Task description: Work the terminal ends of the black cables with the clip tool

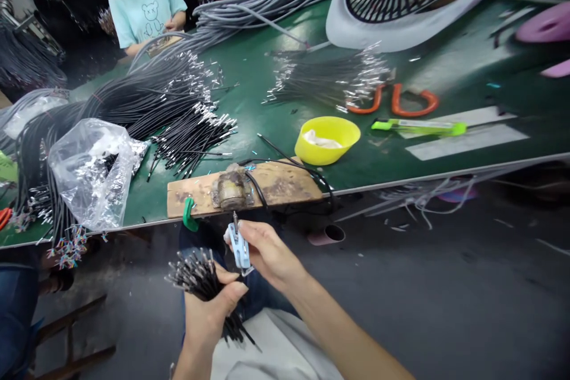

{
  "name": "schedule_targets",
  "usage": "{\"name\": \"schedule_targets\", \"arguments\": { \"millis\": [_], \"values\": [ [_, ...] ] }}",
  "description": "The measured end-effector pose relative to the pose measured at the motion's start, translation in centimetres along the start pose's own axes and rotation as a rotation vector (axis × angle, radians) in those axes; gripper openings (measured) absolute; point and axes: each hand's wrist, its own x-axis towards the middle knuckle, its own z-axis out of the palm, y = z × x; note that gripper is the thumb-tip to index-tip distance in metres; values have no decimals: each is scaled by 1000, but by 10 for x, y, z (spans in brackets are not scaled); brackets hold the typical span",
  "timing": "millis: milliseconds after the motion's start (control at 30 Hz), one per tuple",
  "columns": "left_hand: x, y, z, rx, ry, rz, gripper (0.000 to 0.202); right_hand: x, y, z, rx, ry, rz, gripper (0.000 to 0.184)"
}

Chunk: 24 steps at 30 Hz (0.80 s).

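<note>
Bundle of thin black cables with silvery tips (196,273): lower centre of frame, gripped in left hand (211,312), thumb across it. Right hand (269,252), just beside: light-blue clip-like tool with a metal tip (240,247) pinched in fingers, tip pointing up. Beyond, frame centre: worn wooden board (289,183) at edge of green surface (262,116), bearing a rusty metal block (232,191). Right of centre: yellow oval plastic bowl (312,152), white material inside. Left of centre: heap of short black cables (191,142). Upper left: person in a light-blue shirt (149,9).
</note>
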Motion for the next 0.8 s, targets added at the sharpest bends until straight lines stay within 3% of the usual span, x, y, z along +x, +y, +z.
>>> {"name": "schedule_targets", "arguments": {
  "millis": [300, 500, 667, 800],
  "values": [
    [2, -4, 0, 56, 10, 80, 20, -3, 19, -13, 240, -1, 109, 52],
    [-8, -3, -6, 129, 5, 90, 9, -22, 31, -28, 76, 66, 35, 47],
    [-14, -3, -6, 82, -90, -11, 10, -43, 30, -29, -137, -93, -7, 41],
    [-15, -6, -6, -107, -201, -205, 29, -47, 28, -23, -184, -144, -83, 34]
  ]
}}
